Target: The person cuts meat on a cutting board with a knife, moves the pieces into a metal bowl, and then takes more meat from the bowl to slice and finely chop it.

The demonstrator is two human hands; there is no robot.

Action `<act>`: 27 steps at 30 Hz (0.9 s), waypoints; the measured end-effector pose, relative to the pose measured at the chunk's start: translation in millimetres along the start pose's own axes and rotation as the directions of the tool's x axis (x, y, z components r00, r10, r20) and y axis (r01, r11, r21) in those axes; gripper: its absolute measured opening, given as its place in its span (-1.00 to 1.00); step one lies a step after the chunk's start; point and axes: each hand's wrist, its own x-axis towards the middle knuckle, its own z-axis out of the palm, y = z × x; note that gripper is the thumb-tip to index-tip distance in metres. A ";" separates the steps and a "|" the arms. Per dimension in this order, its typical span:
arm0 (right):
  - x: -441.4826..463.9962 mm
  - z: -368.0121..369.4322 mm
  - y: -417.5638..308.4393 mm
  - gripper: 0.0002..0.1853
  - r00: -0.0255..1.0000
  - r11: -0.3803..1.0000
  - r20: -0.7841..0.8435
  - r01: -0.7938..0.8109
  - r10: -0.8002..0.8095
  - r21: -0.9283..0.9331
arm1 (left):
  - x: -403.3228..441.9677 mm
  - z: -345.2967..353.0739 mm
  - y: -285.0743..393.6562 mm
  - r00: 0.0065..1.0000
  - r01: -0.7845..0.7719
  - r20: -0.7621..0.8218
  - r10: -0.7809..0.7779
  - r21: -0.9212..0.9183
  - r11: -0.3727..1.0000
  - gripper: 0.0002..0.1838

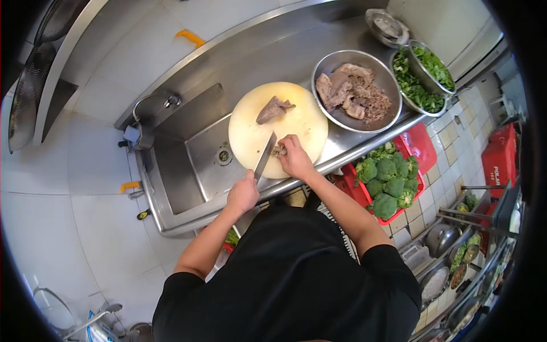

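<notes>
A round, pale yellow cutting board (244, 122) lies over the right part of the sink. My left hand (244, 192) is closed round the handle of a kitchen knife (265, 155), whose blade reaches over the board. Just right of the blade, my right hand (296, 158) pinches a small piece of meat (278, 151) against the board, its fingers partly covering it. Farther up the board rests a larger chunk of brownish cooked meat (274, 109), apart from both hands.
A steel bowl (369, 126) of cooked, partly chopped meat stands right of the board. Beyond it are bowls of leafy greens (419, 82). Below the counter edge sits a red basket of broccoli (386, 178). The steel sink (194, 157) and faucet (171, 101) are at left.
</notes>
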 end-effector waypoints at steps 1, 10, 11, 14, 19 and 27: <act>-2.0 0.6 -5.8 -0.55 0.998 1.000 -0.054 -0.008 0.009 0.007 | -9.0 1.6 1.1 1.000 0.010 0.000 -0.010 0.015 1.000 -0.73; -3.4 -11.2 10.4 -0.79 0.983 0.985 0.084 0.166 -0.162 -0.043 | -26.1 -22.9 -21.5 0.999 -0.038 -0.017 0.039 0.033 0.999 -0.74; -3.2 -12.5 8.6 -0.80 0.974 0.980 0.107 0.200 -0.197 -0.012 | -21.7 -24.7 -17.3 1.000 -0.020 -0.014 0.020 0.022 1.000 -0.74; 0.0 -6.3 14.4 -0.83 0.972 0.972 0.069 0.227 -0.223 -0.060 | 1.7 -9.8 -15.2 1.000 -0.005 0.000 0.005 0.024 1.000 -0.75; 7.0 -7.5 7.0 -0.83 0.966 0.959 0.147 0.235 -0.212 -0.158 | 17.6 -24.9 0.8 0.998 -0.026 0.050 0.026 0.013 1.000 -0.74; 12.2 -6.8 4.6 -0.79 0.948 0.921 0.274 0.244 -0.160 -0.303 | 3.3 -41.5 9.9 0.987 -0.110 0.123 0.105 0.039 0.993 -0.76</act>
